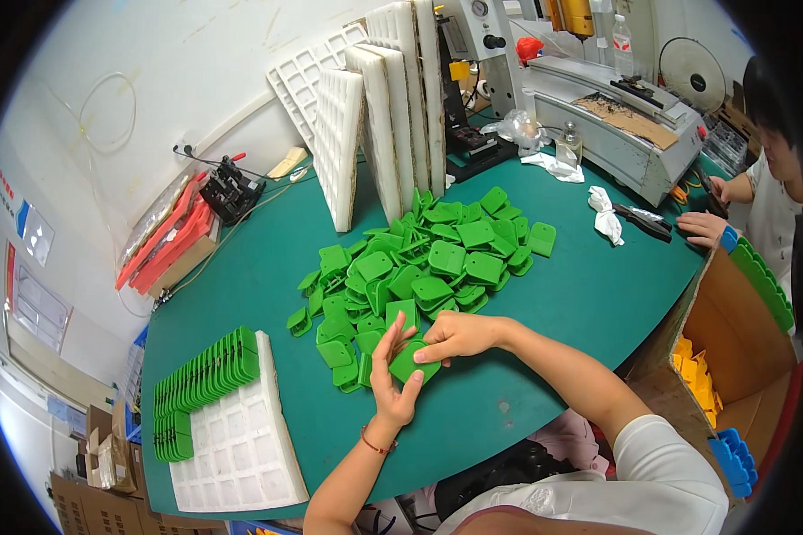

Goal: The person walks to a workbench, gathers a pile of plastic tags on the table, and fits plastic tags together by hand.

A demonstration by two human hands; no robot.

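Both hands meet at one green plastic piece [408,366], flat with rounded corners, just in front of a heap of like pieces [428,259]. My left hand [391,389] grips it from the left, thumb along its near edge and fingers on the far side. My right hand [459,337] is closed at its upper right, with the thumb pressed on its face; the other fingertips are partly hidden. On the left lies a white foam tray [241,446] with square pockets. Green pieces [210,374] stand upright in tight rows in its far and left part.
White foam trays [393,116] stand on edge behind the heap. A grey machine [607,125] is at the back right, near crumpled tissue [605,214] and black pliers [644,223]. A co-worker [776,187] sits at the right beside a cardboard box [732,348] holding yellow parts.
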